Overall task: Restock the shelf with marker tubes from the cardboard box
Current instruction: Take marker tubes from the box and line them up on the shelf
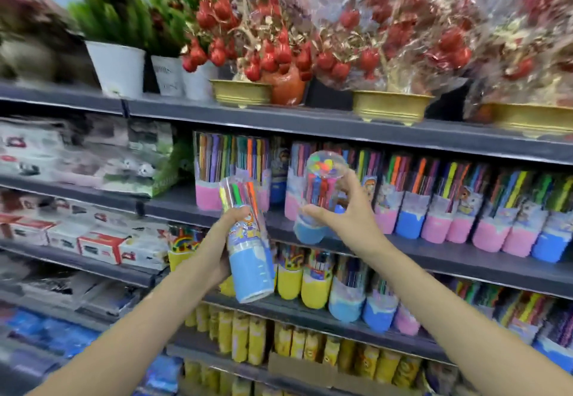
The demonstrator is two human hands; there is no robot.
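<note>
Two marker tubes are in my grasp, one per hand, both raised in front of the shelf at mid-frame. My left hand wraps around the middle of a blue-based tube, which leans with its clear top pointing up and left. My right hand pinches another blue-based tube between thumb and fingers, its domed clear lid tipped toward me, just in front of the row of pink and blue tubes standing on that shelf. Potted plants sit on the top shelf, upper left of the frame.
</note>
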